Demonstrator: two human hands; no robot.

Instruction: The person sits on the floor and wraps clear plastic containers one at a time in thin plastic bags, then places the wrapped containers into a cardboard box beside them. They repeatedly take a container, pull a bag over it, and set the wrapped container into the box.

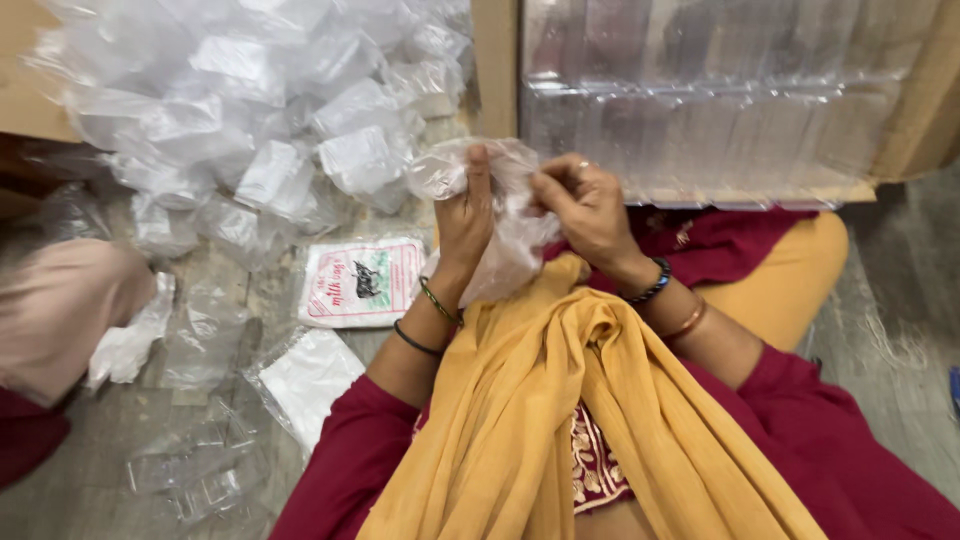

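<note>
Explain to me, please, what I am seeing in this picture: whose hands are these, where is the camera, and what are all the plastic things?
There is no machine here. The single picture comes from a camera worn on a person's head, looking down at their own two bare hands.

The left hand and the right hand both have a grip on one thin clear plastic bag, held above the lap.

On the floor to the left lies a heap of small filled clear packets. Nearer are a flat white packet with a red printed label and a plain white packet. Behind the hands, stacked clear plastic trays sit in a cardboard box.

At the far left edge, a blurred pink sleeve belongs to another person.
</note>
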